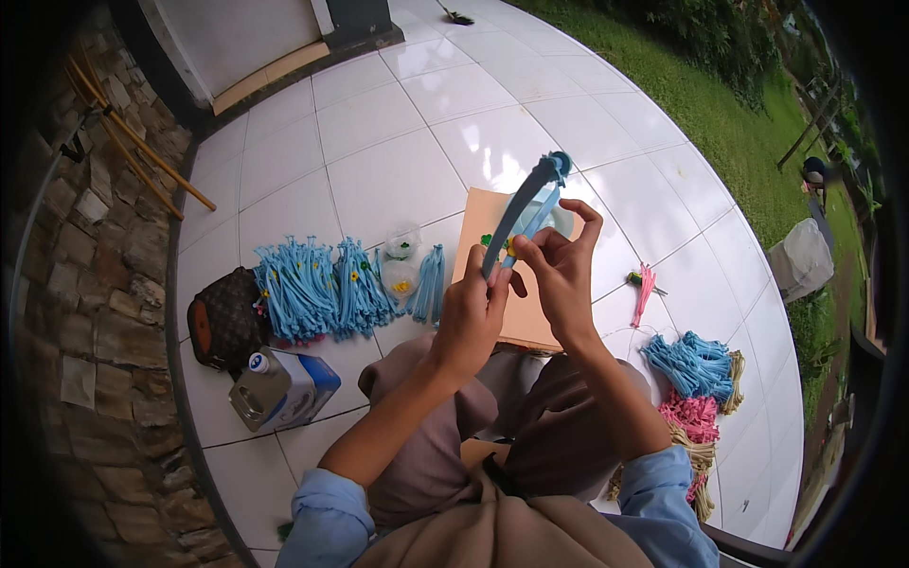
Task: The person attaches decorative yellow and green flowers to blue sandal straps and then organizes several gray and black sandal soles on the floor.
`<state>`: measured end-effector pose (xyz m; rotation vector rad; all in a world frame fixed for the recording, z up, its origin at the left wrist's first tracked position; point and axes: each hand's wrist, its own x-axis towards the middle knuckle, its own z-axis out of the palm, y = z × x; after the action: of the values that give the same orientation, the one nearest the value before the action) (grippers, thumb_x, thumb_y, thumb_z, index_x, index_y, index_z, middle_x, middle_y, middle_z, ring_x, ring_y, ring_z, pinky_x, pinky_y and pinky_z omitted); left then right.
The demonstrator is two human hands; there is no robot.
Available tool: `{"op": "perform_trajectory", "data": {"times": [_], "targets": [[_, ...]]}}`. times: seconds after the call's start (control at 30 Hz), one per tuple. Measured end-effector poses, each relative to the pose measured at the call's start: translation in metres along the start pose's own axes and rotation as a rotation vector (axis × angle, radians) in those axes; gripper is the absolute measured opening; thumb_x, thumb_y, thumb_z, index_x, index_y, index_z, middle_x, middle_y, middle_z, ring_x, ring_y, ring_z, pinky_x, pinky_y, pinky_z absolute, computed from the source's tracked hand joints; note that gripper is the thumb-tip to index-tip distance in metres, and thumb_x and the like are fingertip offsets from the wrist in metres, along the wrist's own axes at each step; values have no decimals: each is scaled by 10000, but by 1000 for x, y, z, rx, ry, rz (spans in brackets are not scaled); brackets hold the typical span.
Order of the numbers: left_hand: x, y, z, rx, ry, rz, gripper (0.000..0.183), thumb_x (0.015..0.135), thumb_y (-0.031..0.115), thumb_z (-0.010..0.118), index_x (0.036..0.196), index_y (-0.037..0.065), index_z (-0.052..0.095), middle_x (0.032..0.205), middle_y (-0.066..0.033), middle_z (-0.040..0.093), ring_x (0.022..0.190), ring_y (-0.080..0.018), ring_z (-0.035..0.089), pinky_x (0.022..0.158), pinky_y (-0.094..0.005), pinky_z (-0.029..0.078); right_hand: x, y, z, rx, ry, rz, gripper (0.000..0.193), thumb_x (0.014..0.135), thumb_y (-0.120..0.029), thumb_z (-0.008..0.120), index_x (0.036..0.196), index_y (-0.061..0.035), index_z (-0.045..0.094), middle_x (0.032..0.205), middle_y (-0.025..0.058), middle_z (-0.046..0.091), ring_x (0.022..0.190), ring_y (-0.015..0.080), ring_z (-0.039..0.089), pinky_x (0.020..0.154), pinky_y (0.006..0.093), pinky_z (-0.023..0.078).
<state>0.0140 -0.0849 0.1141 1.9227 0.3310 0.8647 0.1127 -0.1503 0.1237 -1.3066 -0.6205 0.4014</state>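
A looped blue strap, knotted at its upper end, stands upright between my hands above a peach-coloured board. My left hand is closed around the strap's lower end. With thumb and forefinger, my right hand pinches the lighter blue side of the strap, where a small yellow flower-shaped piece shows. My fingertips hide part of that piece. Behind the strap, a pale blue dish rests on the board. A small green flower-shaped piece shows just left of the strap.
Left of the board are bundled blue straps, clear bags of flower pieces, a brown bag and a jerrycan. To the right lie a pink strap and piles of blue, pink and beige straps.
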Motion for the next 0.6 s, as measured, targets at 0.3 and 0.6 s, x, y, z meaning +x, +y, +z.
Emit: {"op": "perform_trajectory", "data": {"times": [0.3, 0.6], "targets": [[53, -7, -54, -700, 19, -321, 152, 901, 82, 442, 866, 119, 299, 872, -199, 599, 506, -57, 349, 482, -166, 335, -4, 47, 15, -70, -595, 154, 614, 889, -207, 520, 1346, -62, 137, 1243, 154, 406, 1186, 250, 396, 981, 375, 330], [52, -28, -108, 684, 187, -155, 351, 828, 290, 593, 982, 39, 403, 1079, -201, 518, 989, -343, 508, 874, -414, 396, 5, -3, 25, 98, -403, -47, 589, 831, -55, 585, 1262, -61, 183, 839, 145, 622, 747, 181, 610, 710, 288, 481]]}}
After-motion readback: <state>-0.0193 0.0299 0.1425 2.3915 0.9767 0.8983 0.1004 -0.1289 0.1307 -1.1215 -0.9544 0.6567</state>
